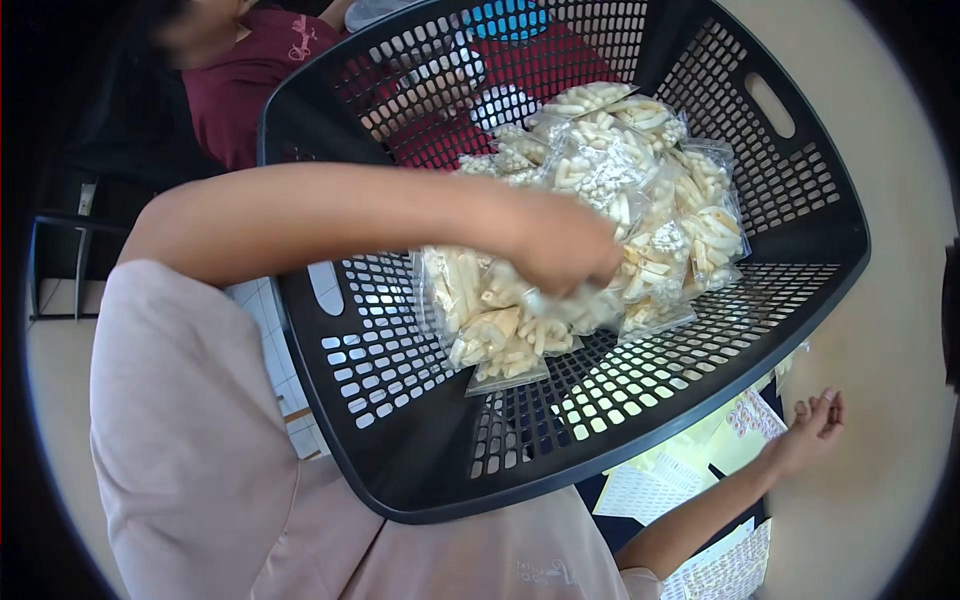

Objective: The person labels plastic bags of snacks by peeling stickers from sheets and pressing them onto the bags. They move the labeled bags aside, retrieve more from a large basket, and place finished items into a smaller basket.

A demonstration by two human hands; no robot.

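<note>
A large black plastic basket [420,480] with slotted sides fills the middle of the view, tilted towards me. Inside it lies a heap of clear plastic bags [690,200] packed with pale, stick-like pieces. From the left, my left hand [565,245] reaches into the basket over the heap, blurred by motion. Its fingers are closed on a clear bag of pale pieces [575,308], which is smeared too. Outside the basket at the lower right, my right hand [815,418] is held over the light surface, fingers loosely curled and apart, holding nothing.
Printed paper sheets [650,490] lie below the basket's lower right rim. A pale tabletop or floor [890,330] stretches along the right side. Another person in a dark red shirt [240,95] is close behind the basket at the upper left. White tiles [262,330] show at the left.
</note>
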